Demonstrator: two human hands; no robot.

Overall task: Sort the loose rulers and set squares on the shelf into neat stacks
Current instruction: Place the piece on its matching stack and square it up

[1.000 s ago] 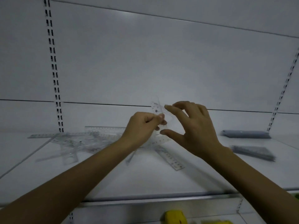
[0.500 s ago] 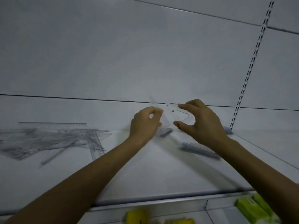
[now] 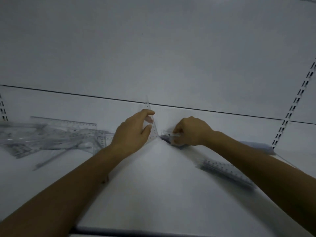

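1. The left hand (image 3: pixel 131 132) grasps a clear set square (image 3: pixel 153 132), thumb under and fingers curled over its near edge.
2. The set square stands upright on the shelf (image 3: pixel 153 185). Its sharp tip rises above the left fingertips and its base corner rests just right of the thumb.
3. The right hand (image 3: pixel 191 131) is low on the shelf just right of the left hand, with its knuckles up and its fingers curled down.
4. Those fingers pinch a clear piece (image 3: pixel 168 134) lying nearly flat at the fingertips. It is too blurred to tell whether it is a ruler or a set square.
5. Under that piece, just below the right fingertips, lies a small dark stack (image 3: pixel 166 140). The piece seems to touch its top.
6. The upright set square's base corner and the left end of the small stack almost meet between the two hands.
7. A ruler stack (image 3: pixel 225 171) lies slantwise near the right forearm, on the side nearer the shelf front.
8. Another stack (image 3: pixel 258 145) shows behind the right forearm, towards the back panel (image 3: pixel 153 48).
9. Left of the left hand is the loose pile (image 3: pixel 51 135), a criss-crossed sprawl of clear rulers and set squares. Its nearest pieces reach almost to the left wrist.
10. A slotted upright (image 3: pixel 294 103) climbs the back panel well to the right of the right hand.
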